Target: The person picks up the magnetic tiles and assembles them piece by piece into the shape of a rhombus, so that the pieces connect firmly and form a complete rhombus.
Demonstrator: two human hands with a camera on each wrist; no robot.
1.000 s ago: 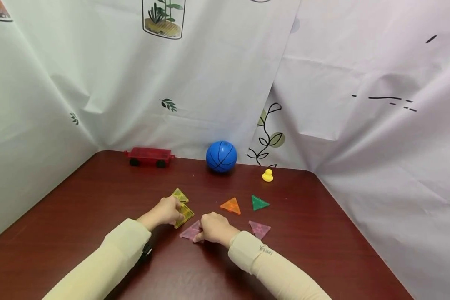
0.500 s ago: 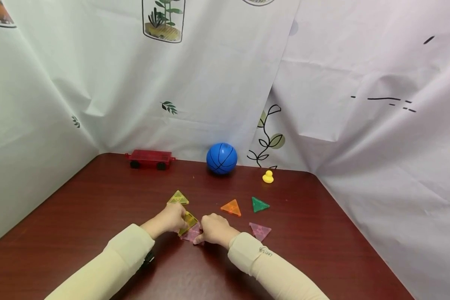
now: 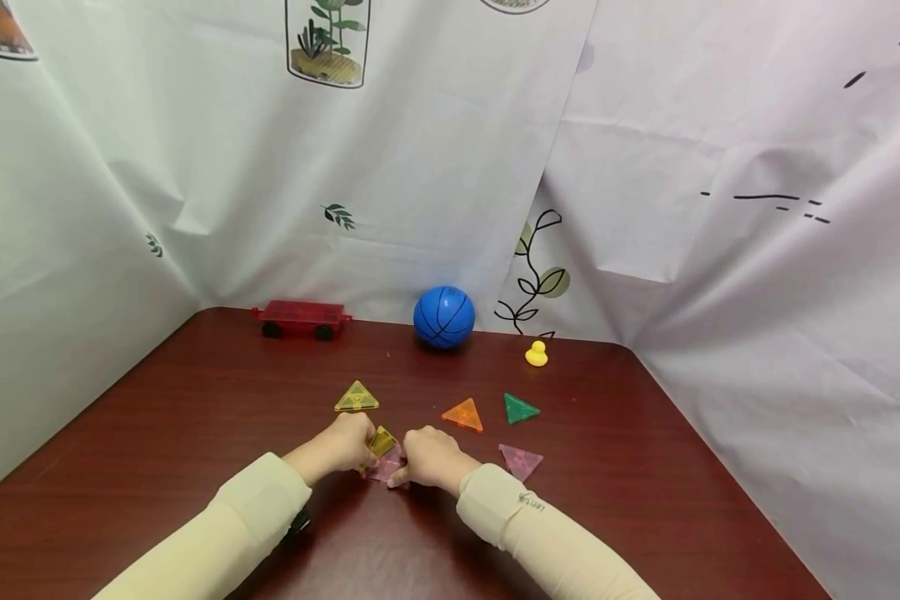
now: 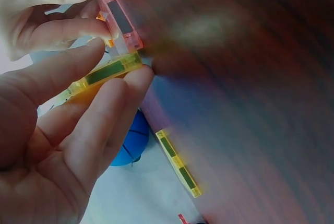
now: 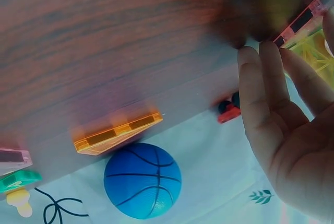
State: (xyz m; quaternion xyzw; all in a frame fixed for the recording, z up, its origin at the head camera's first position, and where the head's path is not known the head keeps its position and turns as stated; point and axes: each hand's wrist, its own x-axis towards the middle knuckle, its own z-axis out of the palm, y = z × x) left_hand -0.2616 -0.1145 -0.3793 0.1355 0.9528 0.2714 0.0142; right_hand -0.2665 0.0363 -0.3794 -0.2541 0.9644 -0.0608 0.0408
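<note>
- Right hand [image 3: 431, 456]: in front of the blue ball [image 3: 444, 317], on the person's side. Thumb and forefinger pinch a pink triangle [image 3: 386, 467], which lies in front of the ball and left of it.
- Left hand [image 3: 342, 442]: in front of the ball, further left than the right hand. Thumb and fingers pinch a yellow triangle [image 4: 107, 71] by its flat faces, its end at the pink piece's corner; firm contact cannot be confirmed.
- Risk, judged: edges could meet crooked or slip apart, caused by the differing tilt of the two pieces. If the edges are magnetic, they could also snap together off line or push away.
- Risk, judged: fingertips could be caught at the seam, since they sit close to the meeting corner.
- Second pink triangle [image 3: 521, 460]: flat, in front of the ball and to its right. Loose.
- Orange triangle [image 3: 463, 414] and green triangle [image 3: 520, 408]: ahead of the ball, the green further right. A sweeping right sleeve could nudge the near loose pieces.
- Second yellow triangle [image 3: 356, 397]: front-left of the ball, just beyond the left hand; a knuckle could shift it.
- Yellow duck [image 3: 536, 353]: right of the ball, slightly nearer.
- Red cart [image 3: 302, 315]: left of the ball, well apart.
</note>
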